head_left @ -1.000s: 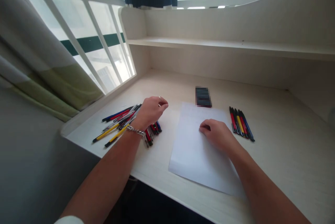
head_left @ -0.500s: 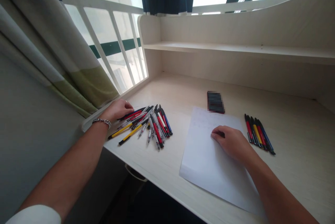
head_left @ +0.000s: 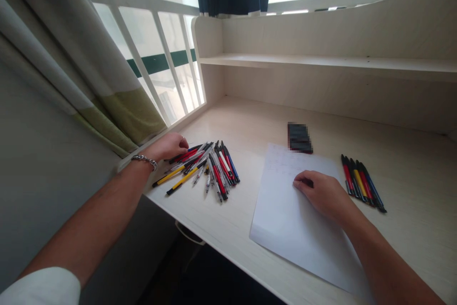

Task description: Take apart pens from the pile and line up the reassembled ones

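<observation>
At the far left end of a loose pile of pens, my left hand curls its fingers downward against the outermost pens; whatever is in its fingertips is hidden. The pile mixes red, clear, yellow, blue and black pens lying crosswise. My right hand rests on a white sheet of paper, thumb and fingers drawn together, with nothing visible in them. Faint marks show on the upper part of the sheet. Right of that hand, several pens in red, black, yellow and blue lie side by side in a row.
A dark blurred rectangular object lies at the top edge of the paper. Behind the white desk rises a shelf unit. A curtain and white railing border the left side.
The whole view has shifted slightly, so everything sits a little farther right. My left hand remains at the pile's left end, and my right hand stays on the paper.
</observation>
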Demonstrator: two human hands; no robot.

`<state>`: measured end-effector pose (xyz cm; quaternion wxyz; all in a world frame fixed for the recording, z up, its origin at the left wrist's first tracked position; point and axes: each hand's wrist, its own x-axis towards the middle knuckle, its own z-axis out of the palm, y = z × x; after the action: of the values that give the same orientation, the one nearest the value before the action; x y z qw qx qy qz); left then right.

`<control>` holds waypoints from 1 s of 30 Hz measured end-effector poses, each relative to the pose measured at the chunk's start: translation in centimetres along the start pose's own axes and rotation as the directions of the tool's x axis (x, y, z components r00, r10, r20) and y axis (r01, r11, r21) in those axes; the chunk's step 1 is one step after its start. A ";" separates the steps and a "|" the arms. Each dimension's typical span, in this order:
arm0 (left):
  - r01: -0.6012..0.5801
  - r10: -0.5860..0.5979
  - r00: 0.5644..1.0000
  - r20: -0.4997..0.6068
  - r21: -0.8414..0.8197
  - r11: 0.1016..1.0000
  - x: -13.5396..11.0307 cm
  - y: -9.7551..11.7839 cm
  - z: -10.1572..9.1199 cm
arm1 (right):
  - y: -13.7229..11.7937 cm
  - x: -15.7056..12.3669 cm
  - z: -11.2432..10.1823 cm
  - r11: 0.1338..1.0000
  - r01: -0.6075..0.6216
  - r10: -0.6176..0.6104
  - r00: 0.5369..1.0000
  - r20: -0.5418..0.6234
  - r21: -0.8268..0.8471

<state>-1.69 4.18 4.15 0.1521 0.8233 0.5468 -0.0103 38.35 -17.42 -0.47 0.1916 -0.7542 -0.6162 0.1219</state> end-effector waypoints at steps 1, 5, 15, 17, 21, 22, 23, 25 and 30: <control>0.009 -0.009 1.000 0.009 0.013 1.000 0.2 -0.1 -0.1 | 0.0 0.0 0.0 1.000 0.000 0.000 1.000 -0.003 0.001; 0.017 -0.018 0.999 0.035 0.048 0.999 0.7 -0.3 -0.4 | 0.0 0.0 0.0 1.000 -0.003 0.003 1.000 -0.003 -0.001; 0.012 -0.020 0.999 0.033 0.208 0.978 0.5 -1.2 -1.4 | -0.1 0.0 -0.1 1.000 -0.011 0.011 1.000 0.018 -0.002; 0.052 -0.053 0.999 -0.003 0.202 0.978 0.6 -1.7 -1.6 | -0.1 0.0 -0.1 1.000 -0.006 0.006 1.000 0.020 0.001; 0.080 -0.076 0.995 -0.069 0.053 0.995 0.4 -0.3 -2.6 | -0.3 -0.2 -0.1 1.000 0.003 -0.003 1.000 0.007 -0.002; 0.070 -0.070 0.994 -0.079 0.002 0.998 0.2 0.8 -2.8 | -0.3 -0.2 -0.2 1.000 0.004 -0.004 1.000 0.005 -0.001; 0.049 -0.052 0.995 -0.079 -0.049 0.998 0.0 2.2 -3.0 | -0.4 -0.3 -0.2 1.000 0.008 -0.008 1.000 0.006 0.000; 0.010 -0.026 0.994 -0.106 -0.154 0.988 -0.6 5.6 -3.2 | -0.5 -0.5 -0.3 1.000 0.013 -0.013 1.000 0.009 0.004; -0.184 0.144 0.979 -0.142 -0.332 0.925 -1.1 15.0 -1.3 | -0.3 -0.7 -0.5 0.998 0.054 -0.054 0.998 0.015 0.037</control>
<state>11.24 -1.76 9.20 0.2622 0.8261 0.4771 0.1454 38.17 -18.10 0.12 0.2038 -0.7326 -0.6355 0.1339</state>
